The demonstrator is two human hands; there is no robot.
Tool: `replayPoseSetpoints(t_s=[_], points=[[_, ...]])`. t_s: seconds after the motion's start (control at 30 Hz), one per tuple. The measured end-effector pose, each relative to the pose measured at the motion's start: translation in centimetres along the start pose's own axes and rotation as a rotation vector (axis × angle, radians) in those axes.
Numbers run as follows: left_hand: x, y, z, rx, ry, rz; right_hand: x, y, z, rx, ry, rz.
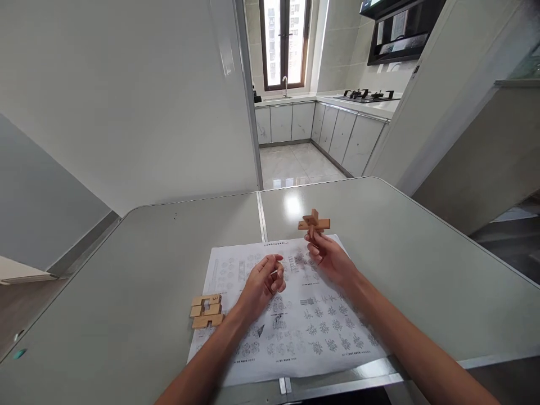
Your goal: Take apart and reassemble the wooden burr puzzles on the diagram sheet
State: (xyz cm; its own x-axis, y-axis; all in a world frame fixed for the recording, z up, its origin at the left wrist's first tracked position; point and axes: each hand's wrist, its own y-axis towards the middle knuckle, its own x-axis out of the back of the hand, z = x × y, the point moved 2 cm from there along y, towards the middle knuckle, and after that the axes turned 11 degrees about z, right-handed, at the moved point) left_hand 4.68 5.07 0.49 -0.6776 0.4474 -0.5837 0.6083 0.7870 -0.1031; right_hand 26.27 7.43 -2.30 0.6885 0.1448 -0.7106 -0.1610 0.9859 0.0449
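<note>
My right hand (pixel 327 256) pinches a partly built wooden cross puzzle (pixel 314 223) and holds it up above the far edge of a printed instruction sheet (pixel 304 332). My left hand (pixel 264 284) hovers over the sheet with its fingers curled in; a small pale bit seems to sit at its fingertips, but I cannot make it out. Several loose notched wooden puzzle pieces (pixel 206 311) lie together at the sheet's left edge, a short way left of my left wrist.
The sheet lies on a grey folding table (pixel 147 270) with a seam down its middle. A white wall rises behind it on the left. Through a doorway ahead is a kitchen with cabinets (pixel 337 132), a sink and a window.
</note>
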Motion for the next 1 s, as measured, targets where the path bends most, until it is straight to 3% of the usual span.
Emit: replayPoseSetpoints(t_s=[0.17, 0.6, 1.0], points=[[-0.4, 0.0, -0.2, 0.001, 0.005, -0.010, 1.6, 0.7, -0.1, 0.055, 0.204, -0.095], [0.1, 0.1, 0.0, -0.003, -0.008, 0.011, 3.7, 1.2, -0.1, 0.120, 0.103, -0.122], [-0.4, -0.1, -0.5, 0.006, 0.020, 0.000, 2.6, 1.0, 0.5, 0.091, -0.007, -0.102]])
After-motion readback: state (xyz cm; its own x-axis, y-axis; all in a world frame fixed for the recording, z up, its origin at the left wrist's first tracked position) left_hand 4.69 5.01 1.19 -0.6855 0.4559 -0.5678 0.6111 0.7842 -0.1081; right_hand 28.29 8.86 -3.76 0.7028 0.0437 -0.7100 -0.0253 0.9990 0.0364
